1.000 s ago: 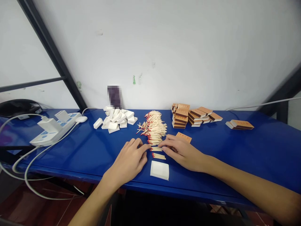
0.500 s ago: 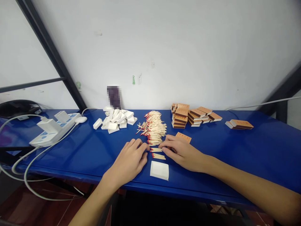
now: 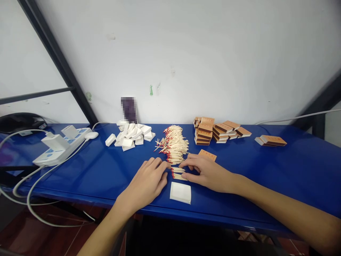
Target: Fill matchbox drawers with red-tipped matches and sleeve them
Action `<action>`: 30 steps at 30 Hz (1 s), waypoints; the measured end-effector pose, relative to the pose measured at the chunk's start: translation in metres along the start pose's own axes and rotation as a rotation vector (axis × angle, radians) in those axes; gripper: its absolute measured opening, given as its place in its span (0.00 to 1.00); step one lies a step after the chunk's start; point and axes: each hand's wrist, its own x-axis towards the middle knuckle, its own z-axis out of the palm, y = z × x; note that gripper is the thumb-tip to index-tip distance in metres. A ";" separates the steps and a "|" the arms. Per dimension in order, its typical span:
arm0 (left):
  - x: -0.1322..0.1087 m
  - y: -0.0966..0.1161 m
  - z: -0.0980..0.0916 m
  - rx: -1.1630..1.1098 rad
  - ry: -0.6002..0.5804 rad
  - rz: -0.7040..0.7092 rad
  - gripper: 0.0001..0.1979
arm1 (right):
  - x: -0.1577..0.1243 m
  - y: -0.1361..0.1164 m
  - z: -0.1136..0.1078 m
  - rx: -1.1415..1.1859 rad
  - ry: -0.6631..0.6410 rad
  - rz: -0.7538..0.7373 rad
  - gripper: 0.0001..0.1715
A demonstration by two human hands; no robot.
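Two small rows of red-tipped matches point(image 3: 178, 173) lie on the blue table, just below a larger pile of matches point(image 3: 176, 145). At the red heads on the left side is my left hand point(image 3: 151, 177), its fingers bent and its index fingertip by the upper row. From the right, my right hand point(image 3: 205, 172) reaches the plain ends, thumb and index finger apart, the thumb touching the lower row. Neither hand grips anything. A white matchbox tray point(image 3: 180, 192) lies nearer the table edge. Partly behind my right hand is an orange matchbox point(image 3: 208, 154).
White matchbox trays point(image 3: 130, 135) are heaped at the back left. Stacked orange matchboxes point(image 3: 206, 129) stand at the back right, with partly open matchboxes point(image 3: 271, 140) farther right. A white power strip point(image 3: 55, 156) with cables lies at the left edge.
The upper small row of matches has shifted down towards the lower row. My right thumb has moved down and away from its index finger; my left hand has barely moved.
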 end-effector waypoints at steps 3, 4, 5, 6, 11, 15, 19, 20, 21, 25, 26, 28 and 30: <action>0.000 0.000 0.000 0.011 0.008 -0.007 0.11 | 0.000 0.001 -0.001 -0.005 -0.014 0.010 0.17; 0.000 0.000 0.000 0.016 0.007 -0.010 0.11 | 0.000 0.001 -0.001 -0.007 -0.011 0.013 0.18; 0.000 0.000 0.000 0.021 0.005 -0.013 0.11 | 0.000 0.001 -0.001 -0.008 -0.007 0.014 0.19; 0.000 0.000 0.000 0.025 0.005 -0.015 0.12 | -0.001 0.001 -0.001 -0.009 -0.001 0.013 0.19; 0.000 0.000 0.000 0.027 0.018 -0.010 0.13 | 0.000 -0.001 0.001 -0.011 0.016 0.001 0.13; 0.000 -0.001 0.000 0.024 0.027 -0.001 0.14 | 0.000 -0.001 0.001 -0.005 0.022 -0.001 0.13; 0.000 0.000 -0.001 0.026 0.010 -0.009 0.14 | -0.001 0.000 0.001 0.000 0.021 -0.007 0.15; 0.000 0.000 -0.001 0.025 0.003 -0.011 0.14 | -0.001 0.001 0.001 -0.002 0.021 -0.010 0.16; 0.000 0.001 -0.001 0.024 -0.002 -0.012 0.14 | -0.002 0.001 0.001 -0.004 0.021 -0.012 0.16; 0.000 0.000 0.000 0.016 0.011 -0.004 0.14 | -0.002 -0.001 0.000 -0.010 0.010 -0.010 0.15; 0.000 0.000 0.000 0.015 0.014 -0.004 0.13 | -0.002 -0.001 0.000 -0.010 0.009 -0.011 0.15; 0.000 -0.001 0.000 0.018 0.013 -0.004 0.13 | -0.002 -0.001 0.000 -0.011 0.008 -0.011 0.15; 0.000 -0.001 0.000 0.021 0.010 -0.001 0.13 | -0.002 -0.001 0.001 -0.008 0.012 -0.016 0.15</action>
